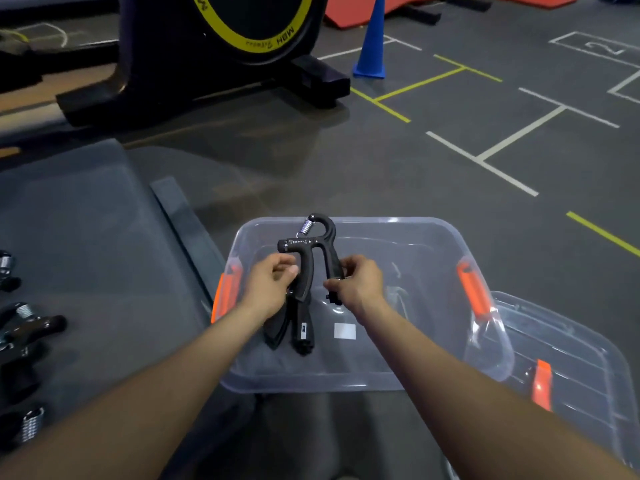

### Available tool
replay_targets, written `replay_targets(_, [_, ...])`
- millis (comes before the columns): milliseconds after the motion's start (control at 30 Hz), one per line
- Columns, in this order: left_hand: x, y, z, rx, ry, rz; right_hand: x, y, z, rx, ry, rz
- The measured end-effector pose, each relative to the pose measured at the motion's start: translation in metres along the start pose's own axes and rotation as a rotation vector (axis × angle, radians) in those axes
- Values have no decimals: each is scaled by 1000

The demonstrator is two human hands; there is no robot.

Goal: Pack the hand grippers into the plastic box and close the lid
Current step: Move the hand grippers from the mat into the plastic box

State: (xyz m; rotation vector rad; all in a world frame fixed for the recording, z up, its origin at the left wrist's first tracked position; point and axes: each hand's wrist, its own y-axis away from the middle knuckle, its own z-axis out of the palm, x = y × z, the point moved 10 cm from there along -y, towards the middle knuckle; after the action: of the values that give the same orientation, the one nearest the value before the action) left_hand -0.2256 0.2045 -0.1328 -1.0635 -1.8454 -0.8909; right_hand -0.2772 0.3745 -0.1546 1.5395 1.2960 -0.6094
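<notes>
A black hand gripper (311,251) with a steel spring is held upright over the clear plastic box (433,237). My left hand (270,285) grips its left handle. My right hand (360,282) pinches its right handle. Below them, inside the box, lies another black hand gripper (294,330) on the bottom. The box has orange latches (472,292) at both ends. Its clear lid (571,368) with an orange latch lies on the floor to the right, partly under the box. Several more hand grippers (24,327) lie on the grey bench at the far left.
The grey padded bench (97,237) runs along the left. A black exercise bike (207,57) with a yellow ring stands behind. A blue cone (372,43) and red mats sit farther back on the grey floor with painted lines.
</notes>
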Motion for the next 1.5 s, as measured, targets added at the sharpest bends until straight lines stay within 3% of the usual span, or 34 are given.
replay_targets(100, [10,7,-29,133,-444,182,20,-4,-1,6,30,54])
replay_targets(300, [29,15,-45,236,-784,220,55,-7,-3,26,93,188])
replay_targets(433, [6,13,-54,207,-763,123,70,-14,1,59,151,231])
replay_targets(800, [-7,13,-53,217,-677,114,100,-22,13,31,201,347])
replay_targets(1067, [-13,28,-60,296,-661,148,114,-10,9,74,71,343])
replay_targets(1300, [-11,45,-62,320,-652,168,135,-12,-3,211,135,317])
replay_targets(1500, [-12,48,-62,330,-611,170,127,-13,6,198,245,296])
